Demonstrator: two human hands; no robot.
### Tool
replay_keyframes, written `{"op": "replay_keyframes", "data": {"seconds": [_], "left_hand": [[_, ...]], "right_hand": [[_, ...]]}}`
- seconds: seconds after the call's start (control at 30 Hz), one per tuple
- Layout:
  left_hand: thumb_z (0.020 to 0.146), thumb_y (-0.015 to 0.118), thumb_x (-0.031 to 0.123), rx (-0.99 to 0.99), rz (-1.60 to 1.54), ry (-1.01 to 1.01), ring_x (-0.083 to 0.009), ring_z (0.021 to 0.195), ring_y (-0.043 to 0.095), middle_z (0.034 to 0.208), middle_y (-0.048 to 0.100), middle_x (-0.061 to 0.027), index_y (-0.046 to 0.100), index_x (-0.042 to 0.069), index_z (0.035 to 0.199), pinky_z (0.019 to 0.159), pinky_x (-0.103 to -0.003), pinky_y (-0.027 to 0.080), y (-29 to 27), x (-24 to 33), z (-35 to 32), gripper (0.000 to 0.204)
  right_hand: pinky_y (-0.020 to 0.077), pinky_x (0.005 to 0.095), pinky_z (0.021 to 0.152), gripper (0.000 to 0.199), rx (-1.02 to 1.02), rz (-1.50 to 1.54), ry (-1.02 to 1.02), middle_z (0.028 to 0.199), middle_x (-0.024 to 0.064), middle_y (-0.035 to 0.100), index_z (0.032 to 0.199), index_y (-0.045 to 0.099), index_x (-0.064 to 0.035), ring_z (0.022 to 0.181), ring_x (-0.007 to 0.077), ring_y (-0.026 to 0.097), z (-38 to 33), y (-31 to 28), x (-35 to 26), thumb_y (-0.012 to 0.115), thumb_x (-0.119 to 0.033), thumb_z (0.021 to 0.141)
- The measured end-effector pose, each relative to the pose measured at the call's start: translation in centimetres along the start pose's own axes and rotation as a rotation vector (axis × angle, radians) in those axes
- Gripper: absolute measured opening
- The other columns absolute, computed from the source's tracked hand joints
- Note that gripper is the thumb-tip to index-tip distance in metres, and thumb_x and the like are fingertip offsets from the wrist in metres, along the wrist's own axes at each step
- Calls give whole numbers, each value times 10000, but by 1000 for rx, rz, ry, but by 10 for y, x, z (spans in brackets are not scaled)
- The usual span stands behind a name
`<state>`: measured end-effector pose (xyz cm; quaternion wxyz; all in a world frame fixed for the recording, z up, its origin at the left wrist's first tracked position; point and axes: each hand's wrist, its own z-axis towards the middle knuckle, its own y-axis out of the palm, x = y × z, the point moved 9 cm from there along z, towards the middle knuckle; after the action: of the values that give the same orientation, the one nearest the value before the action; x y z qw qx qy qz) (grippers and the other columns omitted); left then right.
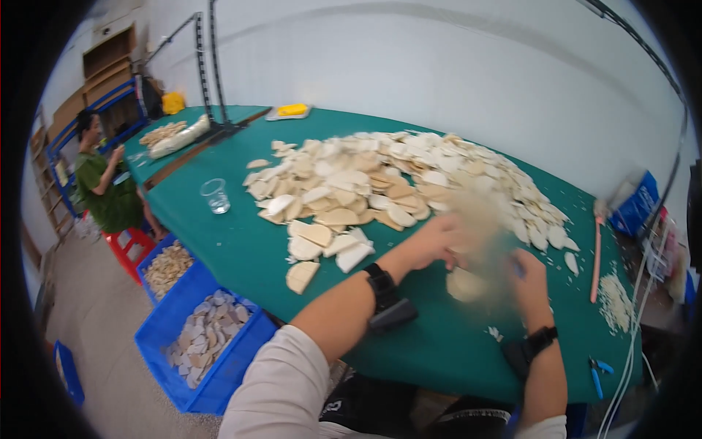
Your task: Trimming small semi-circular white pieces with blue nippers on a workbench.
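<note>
A hazy smear covers the area between my hands and hides much of what they do. My left hand (433, 243) has its fingers curled at the edge of a flat, cream rounded piece (463, 285), which it seems to grip above the green tabletop. To the right of that piece, my right hand (531, 282) is closed; a bit of blue shows at its fingers, but the held thing is too blurred to name. Beyond both hands spreads a large heap of similar cream, half-round pieces (340, 217). A few of them (302, 276) lie separately by my left forearm.
Left of the heap stands a clear plastic cup (216, 197). Blue-handled nippers (597, 376), a pink stick (596, 256) and pale scraps (616, 301) lie at right. Blue crates (153, 344) with pieces sit beside the table (241, 252). A person in green (110, 194) sits far left.
</note>
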<state>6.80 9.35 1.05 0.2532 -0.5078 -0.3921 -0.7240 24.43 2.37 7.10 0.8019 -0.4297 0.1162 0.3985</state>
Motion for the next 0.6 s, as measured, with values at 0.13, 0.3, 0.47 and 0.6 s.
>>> {"op": "replay_keyframes", "data": {"seconds": [0.13, 0.3, 0.47, 0.6], "left_hand": [[956, 703, 274, -5, 82, -42, -189, 598, 687, 870, 680, -90, 472, 94, 897, 425, -263, 468, -10, -11, 5, 298], [948, 715, 264, -7, 119, -38, -153, 555, 642, 846, 673, -85, 456, 96, 871, 427, -260, 442, -5, -5, 6, 318], [939, 726, 269, -22, 116, -47, -151, 557, 635, 861, 671, -87, 461, 94, 866, 428, -253, 428, 0, -9, 11, 326], [943, 722, 263, 3, 118, -38, -127, 543, 606, 864, 680, -93, 469, 93, 878, 421, -242, 409, -2, -8, 11, 311]], "right_hand": [[471, 347, 668, 313, 27, 99, 78, 778, 121, 585, 886, 594, 18, 708, 236, 569, -1, 9, 15, 744, -257, 906], [476, 334, 744, 302, -135, 102, 175, 919, 98, 611, 996, 583, 5, 820, 205, 583, -1, 16, -1, 707, -262, 930], [470, 326, 718, 294, -56, 159, 148, 889, 80, 593, 978, 573, -8, 784, 184, 564, -5, 15, 19, 701, -268, 929], [446, 311, 675, 283, -80, 246, 284, 823, 68, 567, 944, 567, -17, 728, 160, 528, -7, 15, 28, 690, -270, 928]]}}
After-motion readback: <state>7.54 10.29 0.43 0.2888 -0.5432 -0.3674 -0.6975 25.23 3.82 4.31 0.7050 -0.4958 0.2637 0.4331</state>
